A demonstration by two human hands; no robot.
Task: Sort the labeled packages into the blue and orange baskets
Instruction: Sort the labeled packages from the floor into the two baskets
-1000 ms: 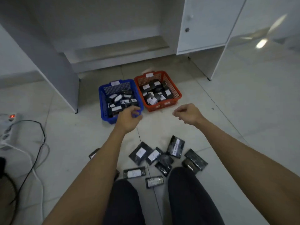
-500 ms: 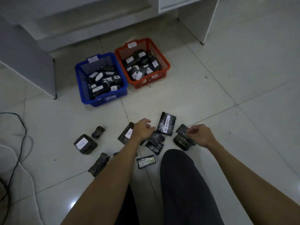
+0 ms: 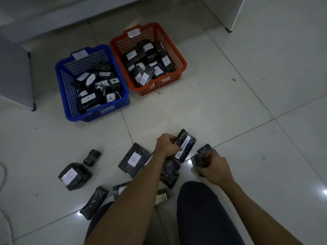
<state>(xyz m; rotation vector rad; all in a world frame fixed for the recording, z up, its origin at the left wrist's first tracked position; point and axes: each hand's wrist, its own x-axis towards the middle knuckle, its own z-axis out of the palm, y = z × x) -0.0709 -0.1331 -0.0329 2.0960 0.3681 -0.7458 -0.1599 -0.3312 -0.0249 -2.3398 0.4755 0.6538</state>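
on the tiles, my left hand [image 3: 167, 145] pinches a light, slippery black plastic-wrapped package [image 3: 185, 145] by its edge; my right hand [image 3: 215, 167] clutches a smaller soft black wrapped bundle [image 3: 200, 159].

Glossy pale tiled floor [image 3: 247, 103], white cabinet [image 3: 228, 11] behind.

There is a single view, from a wide-angle camera on the person's head, tipped steeply down at the tiled floor [image 3: 230, 106]. The knees and forearms fill the near edge, close up; the blue basket [image 3: 67, 96] and orange basket [image 3: 178, 55] sit farther off, cabinet bases at the far edge.
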